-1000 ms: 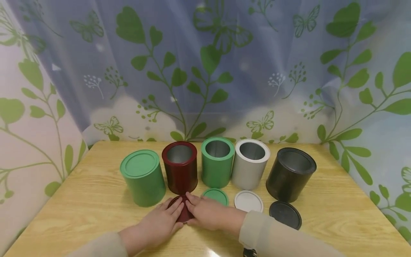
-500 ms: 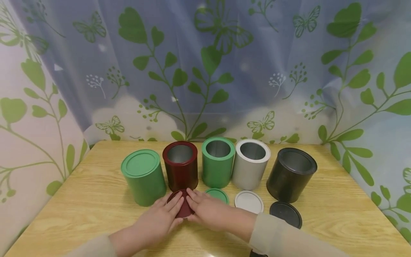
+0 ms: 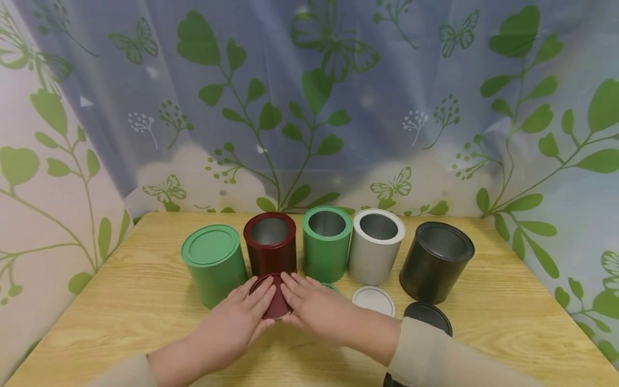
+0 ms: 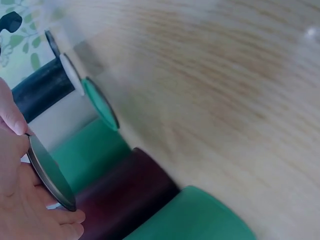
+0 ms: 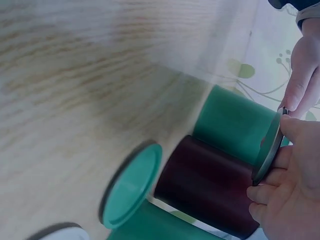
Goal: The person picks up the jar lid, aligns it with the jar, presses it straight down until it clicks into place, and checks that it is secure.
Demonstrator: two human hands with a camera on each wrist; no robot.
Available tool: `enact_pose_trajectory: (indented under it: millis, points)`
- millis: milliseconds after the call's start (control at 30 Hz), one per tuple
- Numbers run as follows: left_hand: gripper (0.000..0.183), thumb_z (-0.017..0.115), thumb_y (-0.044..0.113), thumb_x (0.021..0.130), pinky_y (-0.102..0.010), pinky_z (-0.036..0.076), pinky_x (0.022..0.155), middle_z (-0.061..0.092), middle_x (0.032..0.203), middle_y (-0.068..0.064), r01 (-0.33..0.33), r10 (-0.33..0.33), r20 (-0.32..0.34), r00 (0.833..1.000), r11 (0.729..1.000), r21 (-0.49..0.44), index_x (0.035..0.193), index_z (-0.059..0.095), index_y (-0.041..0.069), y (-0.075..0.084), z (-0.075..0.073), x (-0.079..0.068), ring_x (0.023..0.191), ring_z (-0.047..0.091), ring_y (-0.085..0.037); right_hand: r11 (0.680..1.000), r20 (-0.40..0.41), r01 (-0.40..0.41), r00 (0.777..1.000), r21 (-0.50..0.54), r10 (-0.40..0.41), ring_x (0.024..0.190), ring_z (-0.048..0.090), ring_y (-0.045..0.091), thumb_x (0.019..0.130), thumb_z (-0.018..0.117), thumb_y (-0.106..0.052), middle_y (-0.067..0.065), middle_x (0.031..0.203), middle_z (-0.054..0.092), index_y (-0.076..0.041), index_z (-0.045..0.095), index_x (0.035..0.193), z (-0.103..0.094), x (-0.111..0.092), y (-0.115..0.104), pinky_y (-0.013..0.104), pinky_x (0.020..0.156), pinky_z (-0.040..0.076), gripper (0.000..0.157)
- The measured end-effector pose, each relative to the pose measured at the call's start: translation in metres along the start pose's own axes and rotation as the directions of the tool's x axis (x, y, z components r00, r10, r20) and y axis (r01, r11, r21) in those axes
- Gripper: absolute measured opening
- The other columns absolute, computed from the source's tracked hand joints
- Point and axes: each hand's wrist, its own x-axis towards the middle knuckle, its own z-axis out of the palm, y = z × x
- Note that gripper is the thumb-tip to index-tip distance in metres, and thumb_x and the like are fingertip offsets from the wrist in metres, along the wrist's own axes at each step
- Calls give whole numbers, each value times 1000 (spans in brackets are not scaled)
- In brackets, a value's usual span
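Both hands hold a dark red round lid (image 3: 278,301) just in front of an open dark red can (image 3: 272,257). My left hand (image 3: 236,317) grips its left side, fingers over the top and thumb at the near edge. The right hand (image 3: 321,309) grips the right side the same way. In the left wrist view the lid (image 4: 51,174) is off the table, its shiny underside reflecting green. From the right wrist, the lid (image 5: 270,150) is seen edge-on between the fingers and thumb, close to the can (image 5: 210,185).
To the left stands a lidded green can (image 3: 215,269). Right of the red can are open green (image 3: 327,260), white (image 3: 373,260) and black (image 3: 432,271) cans. Green (image 5: 132,185), white (image 3: 374,301) and black (image 3: 427,317) lids lie before them on the wooden table (image 3: 96,322).
Both hands have raised the dark red lid from the table and moved it forward, nearer the dark red can. The right forearm now covers more of the green lid.
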Motion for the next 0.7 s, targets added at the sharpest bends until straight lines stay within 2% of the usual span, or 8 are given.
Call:
enact_pose_trajectory:
  millis: [167, 300, 700]
  points:
    - [52, 55, 33, 94, -47, 38, 99, 45, 138, -17, -23, 24, -37, 999, 999, 35, 131, 51, -3, 0, -11, 5, 125, 41, -40, 1000, -24, -7, 1000, 1, 7, 135, 30, 25, 99, 40, -41, 13, 148, 31, -1, 40, 140, -12, -2, 2, 38, 106, 31, 57]
    - [52, 55, 33, 94, -47, 38, 99, 46, 137, -18, -33, 35, -53, 998, 998, 49, 131, 52, -3, -1, -20, 9, 125, 41, -39, 999, -11, -27, 1000, 30, 28, 136, 27, 24, 99, 40, -40, 13, 149, 29, -1, 39, 141, -21, -3, 4, 37, 107, 29, 57]
    - [53, 51, 35, 96, -47, 36, 101, 44, 138, -20, -33, 36, -41, 999, 997, 72, 132, 50, -4, -11, -41, 23, 127, 39, -38, 1000, -52, -11, 999, 18, 12, 137, 25, 23, 98, 42, -41, 12, 149, 27, -2, 37, 141, -41, 6, 17, 37, 108, 27, 58]
